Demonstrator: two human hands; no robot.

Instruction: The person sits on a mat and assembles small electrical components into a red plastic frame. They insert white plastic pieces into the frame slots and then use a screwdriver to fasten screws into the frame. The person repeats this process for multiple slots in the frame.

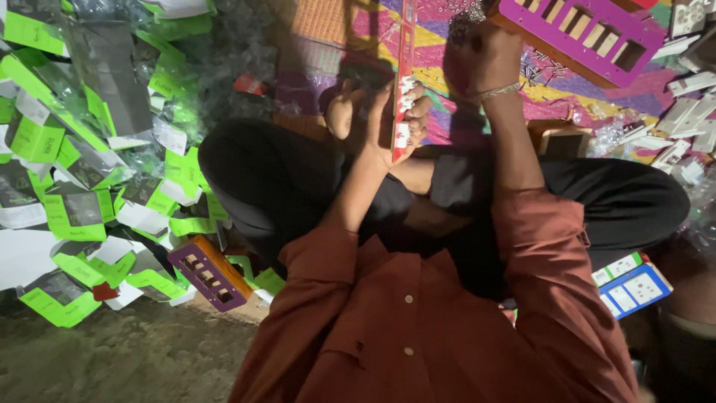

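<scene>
The left hand (pixel 391 123) has its grip closed around the lower end of a long red panel strip (pixel 405 67) held upright over the lap, the right hand (pixel 481 56) fisted beside it, contents unclear; the strip looks light, stiff, best held by its edges.

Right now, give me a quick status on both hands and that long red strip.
Left hand grips red strip upright, white pieces along its edge. Right hand raised beside it, grasp unclear. Purple slotted board close behind.
</scene>
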